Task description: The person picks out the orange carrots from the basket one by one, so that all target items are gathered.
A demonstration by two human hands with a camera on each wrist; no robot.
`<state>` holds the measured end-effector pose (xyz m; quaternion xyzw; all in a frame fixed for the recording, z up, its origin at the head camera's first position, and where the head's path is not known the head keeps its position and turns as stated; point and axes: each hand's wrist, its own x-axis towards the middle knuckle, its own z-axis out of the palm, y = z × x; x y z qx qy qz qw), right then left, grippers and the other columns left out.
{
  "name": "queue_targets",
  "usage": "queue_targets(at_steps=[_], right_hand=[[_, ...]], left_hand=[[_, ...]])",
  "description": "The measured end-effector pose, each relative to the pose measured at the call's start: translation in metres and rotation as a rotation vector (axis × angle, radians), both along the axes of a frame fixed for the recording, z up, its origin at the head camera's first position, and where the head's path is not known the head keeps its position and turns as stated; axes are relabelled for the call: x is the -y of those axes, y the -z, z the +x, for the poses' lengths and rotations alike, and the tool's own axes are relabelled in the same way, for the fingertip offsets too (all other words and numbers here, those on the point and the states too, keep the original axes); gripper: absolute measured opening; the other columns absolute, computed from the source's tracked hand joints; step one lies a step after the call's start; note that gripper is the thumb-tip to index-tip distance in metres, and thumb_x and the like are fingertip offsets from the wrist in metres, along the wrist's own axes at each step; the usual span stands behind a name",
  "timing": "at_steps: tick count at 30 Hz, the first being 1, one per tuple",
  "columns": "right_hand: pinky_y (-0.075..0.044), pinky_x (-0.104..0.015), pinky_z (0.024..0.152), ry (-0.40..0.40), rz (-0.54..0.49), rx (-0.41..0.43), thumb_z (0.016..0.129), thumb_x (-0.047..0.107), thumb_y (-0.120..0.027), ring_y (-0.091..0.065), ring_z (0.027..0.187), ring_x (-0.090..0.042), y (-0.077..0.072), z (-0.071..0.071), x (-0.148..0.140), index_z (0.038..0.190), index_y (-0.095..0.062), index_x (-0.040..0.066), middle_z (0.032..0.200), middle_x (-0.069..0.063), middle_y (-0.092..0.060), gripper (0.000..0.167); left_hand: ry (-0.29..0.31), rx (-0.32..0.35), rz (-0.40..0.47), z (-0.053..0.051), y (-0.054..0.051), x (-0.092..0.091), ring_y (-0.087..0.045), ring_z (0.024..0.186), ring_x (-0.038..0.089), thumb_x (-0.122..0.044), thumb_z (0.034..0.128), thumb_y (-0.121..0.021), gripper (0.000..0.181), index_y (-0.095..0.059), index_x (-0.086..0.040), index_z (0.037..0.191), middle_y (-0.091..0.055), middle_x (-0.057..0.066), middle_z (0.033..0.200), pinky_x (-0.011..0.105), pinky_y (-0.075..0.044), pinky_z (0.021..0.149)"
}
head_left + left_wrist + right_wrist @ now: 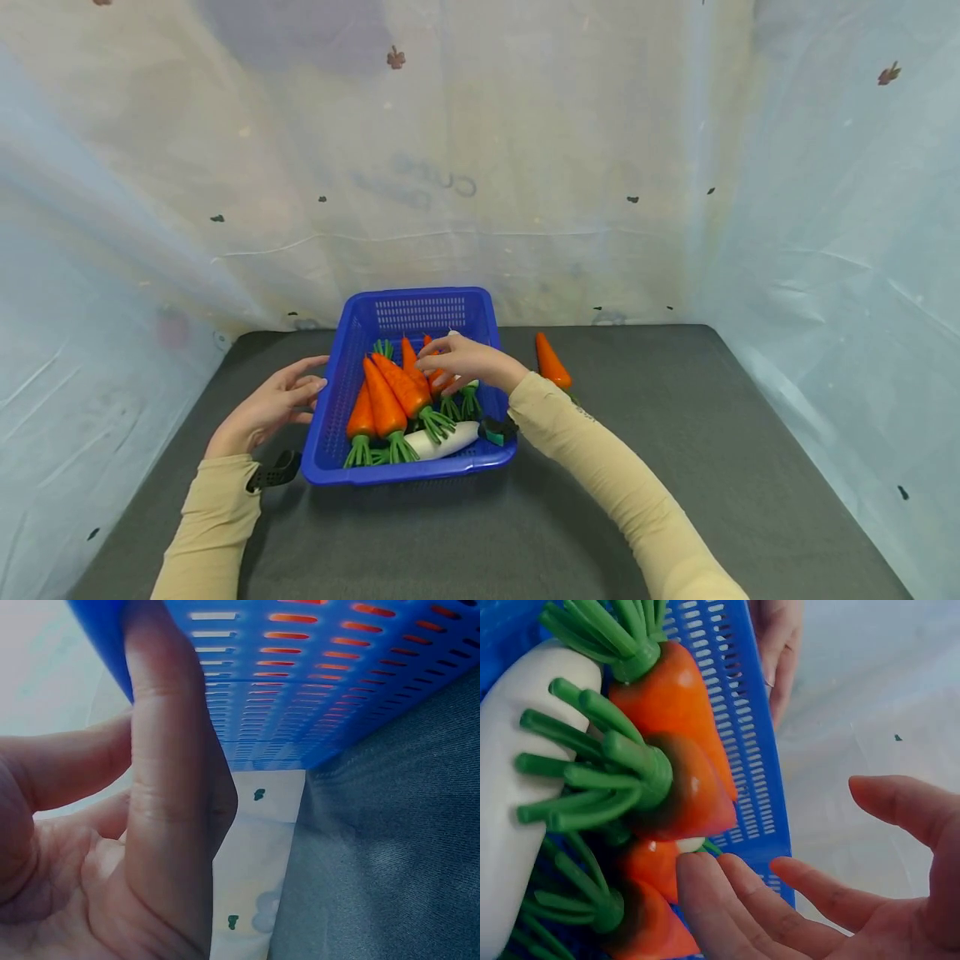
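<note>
A blue plastic basket (pixel 408 475) holds several orange carrots (pixel 387 406) with green tops and a white radish (pixel 442 442). At its left rim is my left hand (pixel 273 400), its fingertips touching the outer side; the left wrist view shows the fingers (pixel 169 750) extended along the slotted wall. Over the carrots inside the basket hovers my right hand (pixel 472 362), fingers loosely bent and spread. From the right wrist, nothing shows between the thumb and fingers of that hand (pixel 840 900), whose fingertips are close to a carrot (pixel 652 915).
One loose carrot (pixel 552 361) lies on the dark grey table (pixel 675 433), right of the basket and behind the right forearm. Pale plastic sheeting (pixel 525 208) hangs behind the table and along both sides.
</note>
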<state>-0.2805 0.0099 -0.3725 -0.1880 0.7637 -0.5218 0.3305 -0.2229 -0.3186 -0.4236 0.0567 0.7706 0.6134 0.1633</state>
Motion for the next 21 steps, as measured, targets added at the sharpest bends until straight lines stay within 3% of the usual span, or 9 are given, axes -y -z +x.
queue_targets(at_steps=[10,21], right_hand=[[-0.053,-0.049,0.081,-0.016,0.021,0.031,0.09,0.027,-0.067,-0.061,0.101,-0.035,0.0,0.003,0.009,0.135,-0.05,0.007,0.119,-0.016,-0.059,0.052],[-0.051,-0.052,0.083,-0.04,0.078,0.049,0.09,0.025,-0.068,-0.059,0.102,-0.04,0.001,0.002,0.013,0.138,-0.047,0.004,0.119,-0.016,-0.058,0.057]], left_hand=[[-0.006,0.002,-0.003,0.0,-0.002,-0.001,-0.061,0.09,0.025,-0.031,0.0986,-0.054,0.07,-0.015,-0.008,0.152,-0.057,0.019,0.117,0.044,-0.054,0.08],[-0.009,-0.003,-0.007,0.001,-0.002,-0.001,-0.06,0.087,0.023,-0.03,0.0988,-0.054,0.069,-0.016,-0.007,0.152,-0.057,0.018,0.113,0.043,-0.055,0.078]])
